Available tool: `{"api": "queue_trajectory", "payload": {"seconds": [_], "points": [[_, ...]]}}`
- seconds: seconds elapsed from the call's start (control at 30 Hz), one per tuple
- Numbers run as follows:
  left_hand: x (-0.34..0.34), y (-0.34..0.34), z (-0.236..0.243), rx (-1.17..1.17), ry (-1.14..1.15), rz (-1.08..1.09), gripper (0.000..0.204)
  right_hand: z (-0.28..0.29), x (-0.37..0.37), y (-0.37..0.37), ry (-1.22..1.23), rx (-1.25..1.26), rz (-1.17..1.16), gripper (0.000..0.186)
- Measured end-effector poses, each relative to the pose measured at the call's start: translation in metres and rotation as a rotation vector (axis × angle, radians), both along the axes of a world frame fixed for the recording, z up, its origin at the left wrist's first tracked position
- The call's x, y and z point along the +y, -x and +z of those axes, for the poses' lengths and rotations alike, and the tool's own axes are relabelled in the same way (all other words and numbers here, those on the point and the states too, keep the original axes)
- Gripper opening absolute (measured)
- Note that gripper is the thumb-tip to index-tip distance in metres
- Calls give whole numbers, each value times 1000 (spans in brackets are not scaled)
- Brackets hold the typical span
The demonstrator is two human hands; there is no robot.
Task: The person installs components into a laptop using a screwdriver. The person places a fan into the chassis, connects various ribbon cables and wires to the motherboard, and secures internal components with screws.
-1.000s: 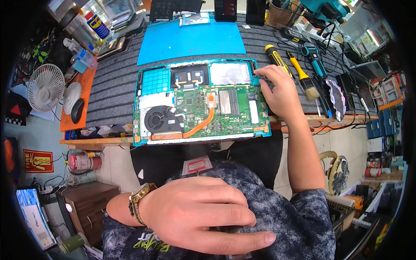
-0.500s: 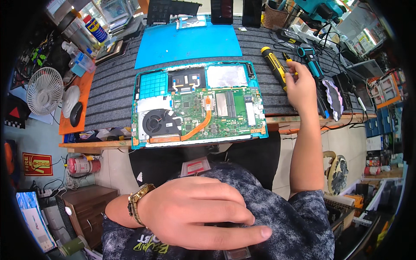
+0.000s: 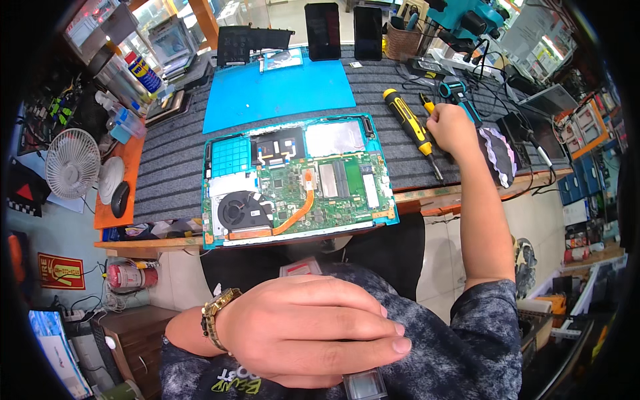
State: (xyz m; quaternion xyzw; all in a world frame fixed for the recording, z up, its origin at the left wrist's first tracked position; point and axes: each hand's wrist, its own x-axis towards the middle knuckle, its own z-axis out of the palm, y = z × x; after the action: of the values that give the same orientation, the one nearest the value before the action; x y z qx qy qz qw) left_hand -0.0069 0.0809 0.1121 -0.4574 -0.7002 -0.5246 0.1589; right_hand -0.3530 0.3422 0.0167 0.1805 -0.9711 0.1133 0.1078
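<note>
An opened laptop (image 3: pixel 287 183) with a teal shell lies at the table's near edge. Its green circuit board, black fan (image 3: pixel 243 211) and copper heat pipe (image 3: pixel 299 213) are exposed. Right of it lies a yellow-and-black screwdriver (image 3: pixel 408 120). Just beyond that, my right hand (image 3: pixel 457 132) has its fingers closed on a slim yellow-and-black tool (image 3: pixel 427 102), mostly covered by the hand. My left hand (image 3: pixel 313 330) hovers palm down before my chest, fingers stretched out and nothing visibly gripped. A small clear-fronted holder (image 3: pixel 365 385) shows below its fingers.
Behind the laptop lie a blue mat (image 3: pixel 280 97) and a black battery pack (image 3: pixel 253 43). Two dark phones (image 3: pixel 323 33) stand at the back. A teal-and-black tool (image 3: pixel 459 97) and cables are at right. A white fan (image 3: pixel 73 163) stands at left.
My right hand's fingers have closed further over the slim tool. The left hand's fingers have drawn closer together. The whole view has shifted, so the table sits lower in it.
</note>
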Motion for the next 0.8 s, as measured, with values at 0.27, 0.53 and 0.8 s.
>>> {"api": "queue_trajectory", "payload": {"seconds": [0.27,0.53,0.8], "points": [[-9,-4,-1,-24,-38,77,37,9,14,-45,1063,-383,194,11],[-10,2,6,36,-21,109,33,-38,-26,-87,1150,-607,404,13],[-33,-4,17,83,-10,174,30,-61,-7,-60,1136,-422,451,26]]}}
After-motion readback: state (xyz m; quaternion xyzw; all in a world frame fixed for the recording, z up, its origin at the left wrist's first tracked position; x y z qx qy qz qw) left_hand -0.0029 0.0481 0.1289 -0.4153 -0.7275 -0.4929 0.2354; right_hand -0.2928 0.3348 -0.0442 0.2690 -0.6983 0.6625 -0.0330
